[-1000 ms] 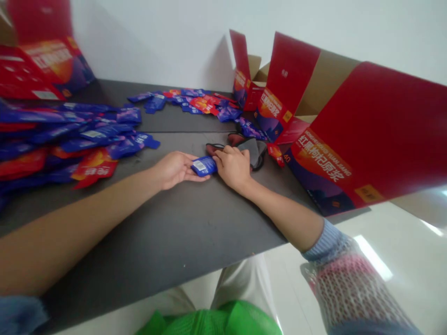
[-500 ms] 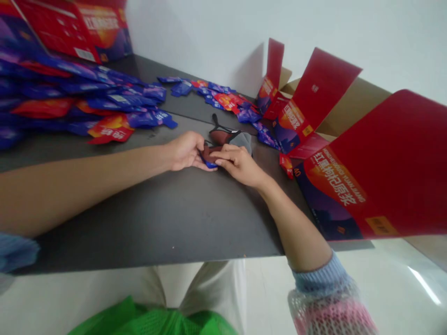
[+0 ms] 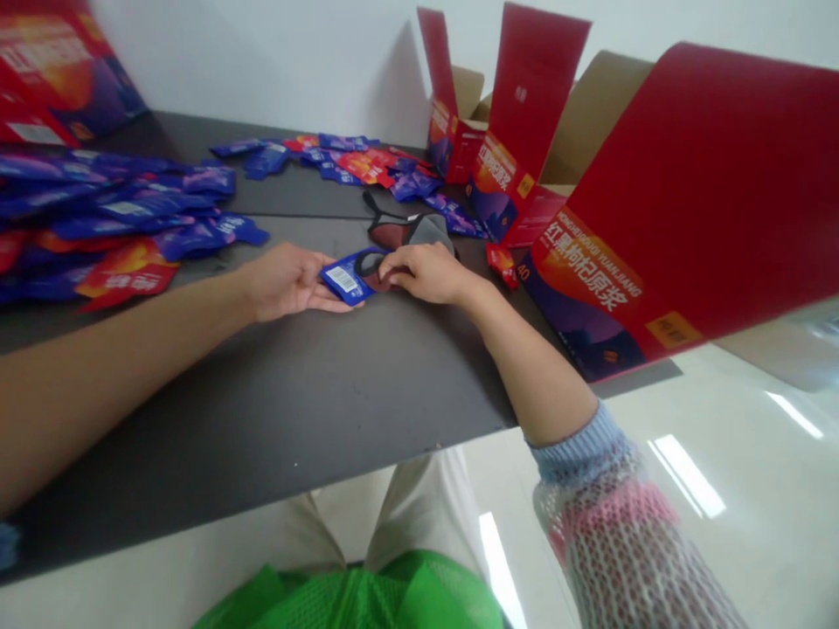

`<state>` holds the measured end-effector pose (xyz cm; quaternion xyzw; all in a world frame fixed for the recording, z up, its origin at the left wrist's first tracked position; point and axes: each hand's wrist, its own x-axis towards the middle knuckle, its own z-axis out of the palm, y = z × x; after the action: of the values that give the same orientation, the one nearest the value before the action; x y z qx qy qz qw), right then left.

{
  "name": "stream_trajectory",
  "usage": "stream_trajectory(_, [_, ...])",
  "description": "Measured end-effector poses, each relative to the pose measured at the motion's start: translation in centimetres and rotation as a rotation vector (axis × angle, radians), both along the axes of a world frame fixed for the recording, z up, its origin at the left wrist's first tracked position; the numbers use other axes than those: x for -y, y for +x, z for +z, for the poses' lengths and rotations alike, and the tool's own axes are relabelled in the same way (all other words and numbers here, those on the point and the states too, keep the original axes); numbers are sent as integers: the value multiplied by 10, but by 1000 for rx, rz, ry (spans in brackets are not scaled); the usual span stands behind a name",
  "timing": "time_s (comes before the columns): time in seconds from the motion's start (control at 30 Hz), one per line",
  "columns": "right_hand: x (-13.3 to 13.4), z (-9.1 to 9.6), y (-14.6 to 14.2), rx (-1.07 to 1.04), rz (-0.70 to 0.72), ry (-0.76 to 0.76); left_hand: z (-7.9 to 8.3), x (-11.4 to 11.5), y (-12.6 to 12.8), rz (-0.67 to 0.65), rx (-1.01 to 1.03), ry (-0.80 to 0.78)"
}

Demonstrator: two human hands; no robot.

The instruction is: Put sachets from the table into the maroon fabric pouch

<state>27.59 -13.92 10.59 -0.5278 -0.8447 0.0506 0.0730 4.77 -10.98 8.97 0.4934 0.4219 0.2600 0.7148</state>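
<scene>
My left hand (image 3: 288, 284) is closed on one edge of a blue sachet (image 3: 342, 281) with a white barcode label facing up, held just above the grey table. My right hand (image 3: 433, 273) pinches a reddish-brown, black-edged piece of cloth (image 3: 370, 266) and presses it against the sachet's right end. Right behind that hand lies a brown and grey fabric item with a black strap loop (image 3: 391, 231), which looks like a cloth face mask; whether the pinched piece belongs to it I cannot tell.
Blue and red sachets (image 3: 137, 210) are heaped at the left, and more sachets (image 3: 367, 166) lie along the wall. Open red cartons (image 3: 616, 288) stand at the right, flaps up. Another red carton (image 3: 58, 70) is at the back left. The table's front edge runs near my legs.
The view has swung to the right. My hands have drawn apart a little, and the sachet's barcode side, mostly covered before, now shows between them.
</scene>
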Motion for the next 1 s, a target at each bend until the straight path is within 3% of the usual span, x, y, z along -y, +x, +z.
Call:
stream_trajectory(0.17, [-4, -3, 4, 76, -200, 66, 3, 3, 3, 38, -77, 7])
stream_trajectory(0.3, [-9, -8, 9, 73, -282, 117, 3, 7, 9, 134, -101, 26])
stream_trajectory(0.43, [-8, -12, 9, -1, -185, 185, -2, 8, 11, 174, -90, 61])
stream_trajectory(0.7, [17, -14, -26, -115, 219, 157, -9, 3, 8, 98, -9, 58])
stream_trajectory(1.0, [18, -11, -25, -73, 141, 98, -17, -5, 0, -66, 116, 73])
